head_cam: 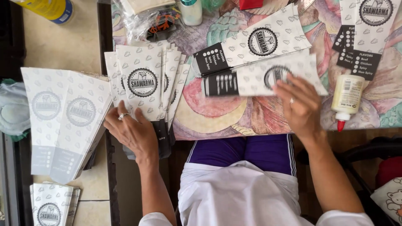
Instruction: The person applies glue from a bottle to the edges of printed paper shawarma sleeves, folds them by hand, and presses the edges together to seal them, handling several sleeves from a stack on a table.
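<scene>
My left hand, with a ring, rests flat with fingers spread on a fanned stack of white printed paper sleeves at the table's near left edge. My right hand, also ringed, has its fingers on a single paper sleeve that lies blurred across the middle of the table. Just beyond it lies another flat sleeve with a black end panel and a round emblem.
A glue bottle with a red tip lies right of my right hand. More sleeves sit at the far right. A folded pile leans at the left, another stack below. A plastic bag and small bottle sit beyond.
</scene>
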